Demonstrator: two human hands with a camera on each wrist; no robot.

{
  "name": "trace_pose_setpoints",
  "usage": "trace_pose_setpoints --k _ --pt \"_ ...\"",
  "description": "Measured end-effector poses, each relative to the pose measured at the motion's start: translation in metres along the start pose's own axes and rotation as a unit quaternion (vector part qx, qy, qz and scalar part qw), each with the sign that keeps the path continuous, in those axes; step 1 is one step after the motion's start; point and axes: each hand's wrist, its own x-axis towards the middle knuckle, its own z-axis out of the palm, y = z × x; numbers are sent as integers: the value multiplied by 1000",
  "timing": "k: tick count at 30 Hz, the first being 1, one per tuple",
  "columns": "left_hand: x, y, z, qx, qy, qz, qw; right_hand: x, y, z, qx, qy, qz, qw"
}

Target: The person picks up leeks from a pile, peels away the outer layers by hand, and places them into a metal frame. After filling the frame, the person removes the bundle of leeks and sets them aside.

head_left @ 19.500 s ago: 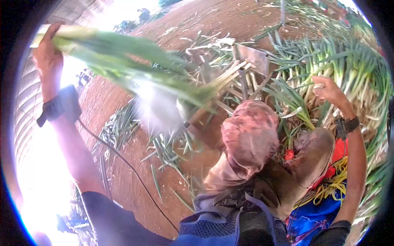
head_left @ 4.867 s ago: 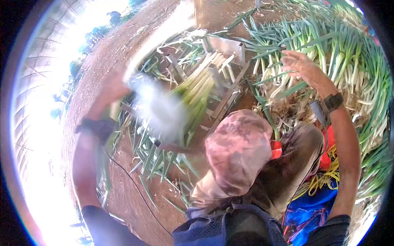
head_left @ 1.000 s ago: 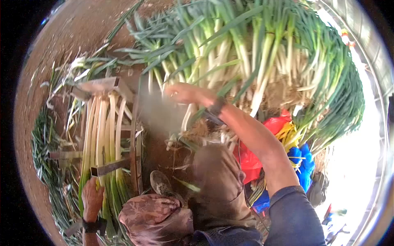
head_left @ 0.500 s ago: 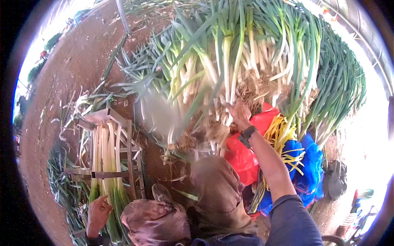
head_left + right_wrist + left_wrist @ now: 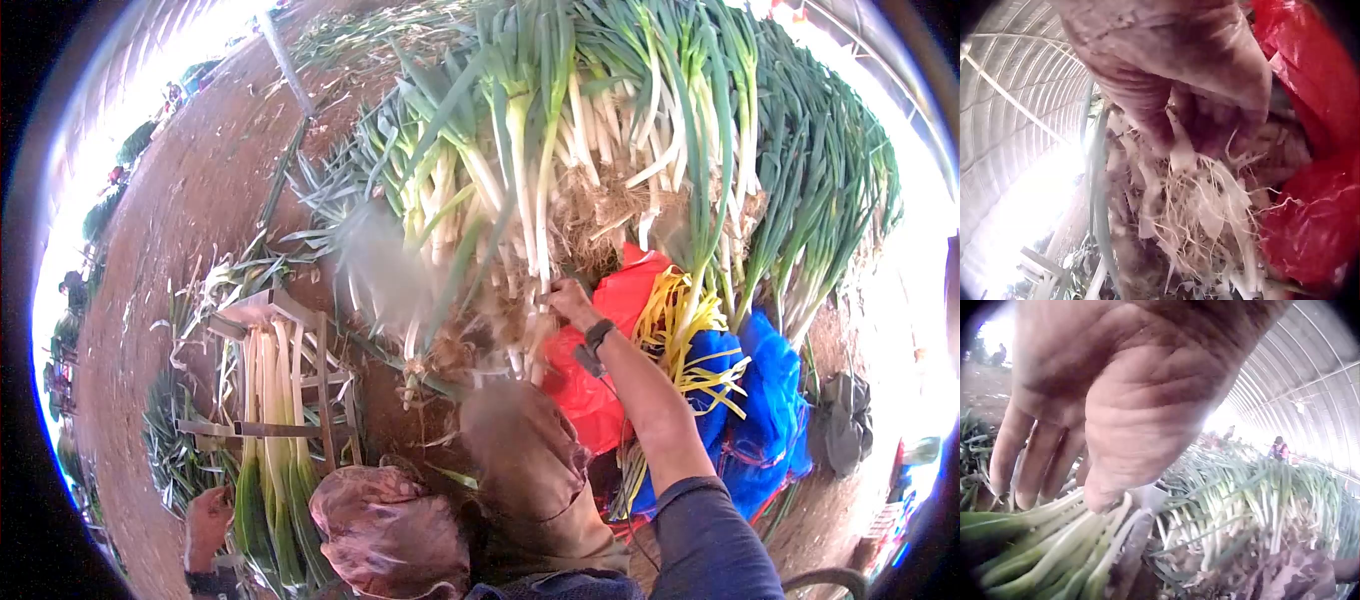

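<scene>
My right hand pinches the white base of a green onion at the front of the pile. In the right wrist view its fingers curl round the white shank, with pale stringy roots hanging below. My left hand hovers beside the bundle of trimmed green onions lying in the metal frame. In the left wrist view the left hand's fingers hang loosely and the thumb overlaps the pale stalks; nothing is held.
A large pile of green onions curves round the back and right. Red plastic, yellow straps and a blue sack lie beside my right forearm. Stripped leaves litter the brown ground left of the frame.
My right hand has come down from the pile's left part to one stalk's root end. My left hand has shifted off the bundle to its left side. The head view has turned right.
</scene>
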Motion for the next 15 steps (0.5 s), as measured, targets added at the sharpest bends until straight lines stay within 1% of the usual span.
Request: trace_pose_setpoints --k 1,2,3,4,5,6,7,8,9,10,11,12,14,15 --pt "4 -21 -10 -35 16 -43 998 -8 -7 -2 -119 54 -33 991" --pt "4 -38 -17 -34 15 -38 999 6 18 6 -87 50 0 995" --pt "0 -54 -25 0 82 9 997 -3 -2 3 -87 53 1 995" --pt "-4 -60 -32 35 149 53 987 -19 -46 -1 -80 80 0 994" --pt "-9 -51 -38 37 148 55 987 -25 -74 -1 -74 106 -1 992" --pt "-18 -18 -41 0 104 44 994 -11 -73 1 -95 147 -29 984" --pt "-26 19 -38 -38 59 33 997 -3 -80 -2 -94 148 -28 984" --pt "-37 64 -30 -38 60 34 997 2 -90 -6 -104 165 -59 979" --pt "-51 117 -16 -22 6 69 997 6 -101 -8 -113 182 -92 972" --pt "-64 163 -2 -6 -47 105 993 6 -115 -11 -94 195 -90 972" --pt "-75 197 11 -14 -83 112 990 0 -130 -11 -94 196 -92 972" --pt "-84 227 23 -22 -121 121 985 -8 -143 -12 2 167 -67 984" --pt "-93 280 42 40 -189 280 941 27 -104 -11 -37 128 -84 988" --pt "-96 309 49 40 -189 283 939 23 -102 -17 -37 131 -85 987"
